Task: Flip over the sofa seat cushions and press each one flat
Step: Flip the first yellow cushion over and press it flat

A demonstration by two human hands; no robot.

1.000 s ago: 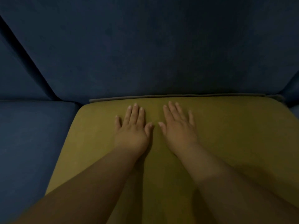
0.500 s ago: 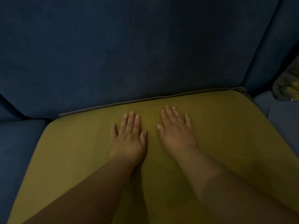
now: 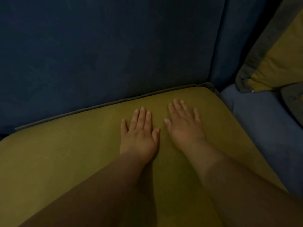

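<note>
A: Currently, where is the seat cushion [image 3: 65,161] recorded?

B: It is seen lying flat on the sofa with its olive-yellow face up. Its rear edge is set against the blue backrest [image 3: 106,54], and a piped seam [image 3: 98,106] is noted along that edge. The near edge is cut off by the frame.

A: And the hands?

B: Both are laid palm-down on the cushion, toward its rear right part. The left hand [image 3: 139,133] is spread flat with fingers straight, and nothing is grasped. The right hand [image 3: 183,126] is likewise flat and released, just beside the left, with the thumbs near but apart. How much weight is applied cannot be told. The cushion surface under the forearms is hidden and shadowed.

A: What is noted to the right?

B: A blue seat [image 3: 265,128] is seen just beside the cushion's right edge. At upper right a second cushion [image 3: 275,63], olive with a grey border, is seen tilted and is cropped by the frame. A dark grey shape [image 3: 293,102] below it cannot be identified, as the light is dim.
</note>
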